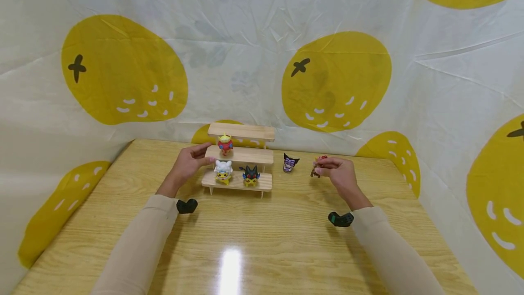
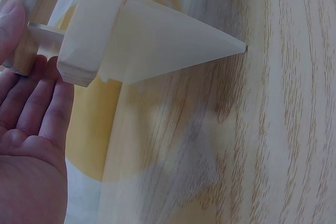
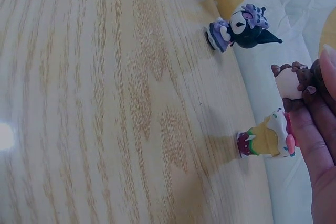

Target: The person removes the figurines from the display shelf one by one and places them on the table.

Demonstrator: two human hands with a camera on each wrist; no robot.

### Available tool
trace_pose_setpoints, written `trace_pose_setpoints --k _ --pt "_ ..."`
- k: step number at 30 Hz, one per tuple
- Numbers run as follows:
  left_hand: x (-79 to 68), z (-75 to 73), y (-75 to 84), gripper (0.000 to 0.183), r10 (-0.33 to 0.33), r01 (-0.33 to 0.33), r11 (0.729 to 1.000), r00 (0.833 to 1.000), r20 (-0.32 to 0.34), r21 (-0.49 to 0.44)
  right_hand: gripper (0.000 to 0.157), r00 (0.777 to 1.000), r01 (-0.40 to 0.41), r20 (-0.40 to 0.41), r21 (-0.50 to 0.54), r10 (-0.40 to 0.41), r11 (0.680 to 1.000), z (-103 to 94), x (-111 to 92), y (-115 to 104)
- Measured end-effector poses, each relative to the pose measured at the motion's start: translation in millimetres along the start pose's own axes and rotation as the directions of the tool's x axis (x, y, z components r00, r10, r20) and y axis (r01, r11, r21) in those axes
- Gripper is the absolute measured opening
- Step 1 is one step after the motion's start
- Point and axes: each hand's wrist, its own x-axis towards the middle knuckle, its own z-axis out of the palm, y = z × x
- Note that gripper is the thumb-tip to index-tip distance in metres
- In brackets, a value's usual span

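Note:
My left hand holds the left end of a three-tier wooden display stand, thumb and fingers on either side of the middle board. The board's end shows between them in the left wrist view. On the middle tier stands a red figurine with a yellow-green top. A white-hooded yellow figurine and a black-hooded yellow figurine stand on the lowest tier. Right of the stand, my right hand pinches a small brown figurine with a cream belly, raised above the table; fingers partly hide it.
A purple-and-black figurine stands on the table right of the stand. Beside my right hand stands another figurine with a white and pink top. The wooden table meets a white curtain with yellow fruit prints behind.

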Motion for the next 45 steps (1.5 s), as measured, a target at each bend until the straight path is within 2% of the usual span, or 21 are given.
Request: trace_pose_setpoints --k 10,25,37,45 --pt "-3.4 -0.3 3.2 0.067 -0.008 0.008 1.0 1.0 0.0 -0.004 0.035 1.0 -0.011 -0.017 0.021 0.012 1.0 -2.6 -1.9 -0.2" --pt "-1.6 0.7 0.6 0.067 -0.003 0.003 1.0 1.0 -0.007 -0.001 0.039 0.997 -0.063 -0.039 -0.022 0.062 0.998 -9.2 -4.3 4.7" --pt "-1.3 0.5 0.9 0.067 -0.009 0.009 1.0 1.0 -0.002 -0.008 0.035 0.998 -0.048 -0.044 -0.063 0.045 0.997 -8.1 -2.2 9.0" --pt "0.6 0.2 0.9 0.067 -0.011 0.011 1.0 1.0 -0.003 -0.005 0.038 0.998 -0.038 -0.045 -0.035 0.037 0.999 -9.0 -2.9 11.0"
